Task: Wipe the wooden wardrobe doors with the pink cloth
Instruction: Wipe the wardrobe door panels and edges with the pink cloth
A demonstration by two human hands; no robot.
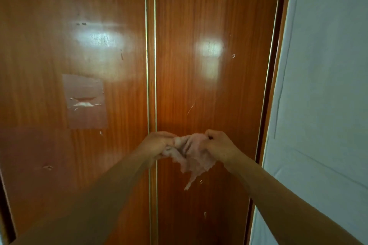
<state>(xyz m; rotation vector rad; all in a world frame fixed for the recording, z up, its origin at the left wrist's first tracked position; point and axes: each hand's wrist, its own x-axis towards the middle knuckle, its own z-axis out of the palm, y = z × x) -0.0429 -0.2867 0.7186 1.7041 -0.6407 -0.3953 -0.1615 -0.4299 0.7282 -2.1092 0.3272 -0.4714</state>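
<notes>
Two glossy reddish-brown wardrobe doors fill the view, the left door [49, 65] and the right door [215, 89], split by a vertical seam with pale metal trim. A crumpled pink cloth [192, 154] hangs in front of the right door, bunched between both hands, one corner dangling down. My left hand [157, 144] grips its left side and my right hand [218, 145] grips its right side. Whether the cloth touches the door I cannot tell.
A torn sticker patch [84, 101] and small scuffs mark the left door; light scratches show on the right door. A pale blue-white wall [322, 85] stands to the right of the wardrobe frame [268, 85].
</notes>
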